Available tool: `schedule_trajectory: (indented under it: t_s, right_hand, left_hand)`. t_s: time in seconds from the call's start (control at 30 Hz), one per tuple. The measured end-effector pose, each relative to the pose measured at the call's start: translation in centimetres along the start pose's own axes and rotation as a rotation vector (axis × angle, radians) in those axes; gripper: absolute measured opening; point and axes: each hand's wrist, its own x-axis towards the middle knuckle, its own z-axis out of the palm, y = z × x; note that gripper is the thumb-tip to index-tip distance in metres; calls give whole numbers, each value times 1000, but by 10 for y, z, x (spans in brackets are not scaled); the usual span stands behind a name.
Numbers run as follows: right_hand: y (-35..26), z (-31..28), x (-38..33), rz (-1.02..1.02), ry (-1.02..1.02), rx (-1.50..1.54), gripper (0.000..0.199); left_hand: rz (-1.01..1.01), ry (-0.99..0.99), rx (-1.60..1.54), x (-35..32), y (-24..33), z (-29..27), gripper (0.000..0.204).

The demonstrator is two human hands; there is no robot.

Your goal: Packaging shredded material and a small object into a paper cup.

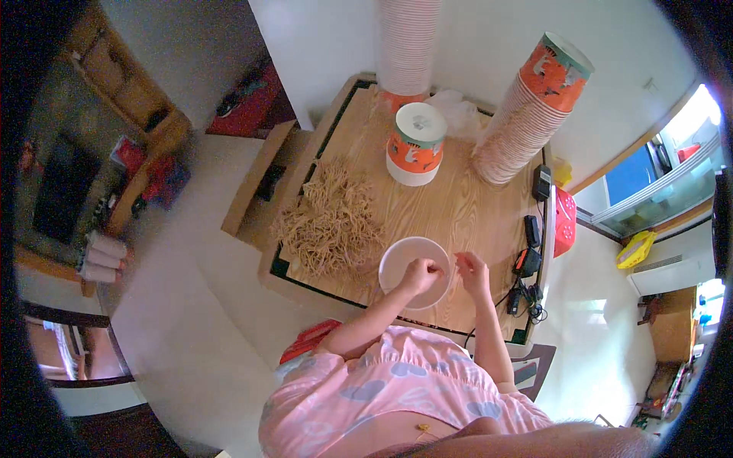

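Looking down from head height on a wooden table point(458, 206) pushed against a white wall. Left hand point(422, 272) curled loosely over the white bowl point(397, 263) near the table's front edge, fingertips bunched together above the bowl's right side; too small and blurred to tell whether anything was pinched between them. Right hand point(473, 273) raised just beside the bowl's right rim, fingers drawn together as if pinching, thumb and forefinger nearly meeting; whatever lay between them, if anything, could not be made out. Both hands close together, not quite touching.

Heaped just left of the bowl, touching or nearly touching its rim: a loose pile of dry tan noodles point(332, 221), spread across the left half of the tabletop. Farther back, at the centre, one orange-and-white paper tub point(414, 145) stood upright with a white lid. Behind it, a tall stack of nested paper cups point(408, 46) rose against the wall; to the right, a second stack of cups point(534, 114) leaned, topped by an orange printed cup. Crumpled clear plastic point(458, 111) lay between the two stacks. Along the table's right edge: small black devices and tangled cables point(527, 267). Pink patterned sleeves and garment point(397, 389) filled the lower frame.
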Motion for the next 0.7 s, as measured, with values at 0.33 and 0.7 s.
schedule_trajectory:
  t_s: [0.33,0.7]
  right_hand:
    - [33,-2,-27,203,-40,313,14]
    - [35,1,-29,189,-99,308,10]
  left_hand:
    - [52,-5,-37,-5,2,-2,15]
    - [77,-33,-33,-4,5,-1,16]
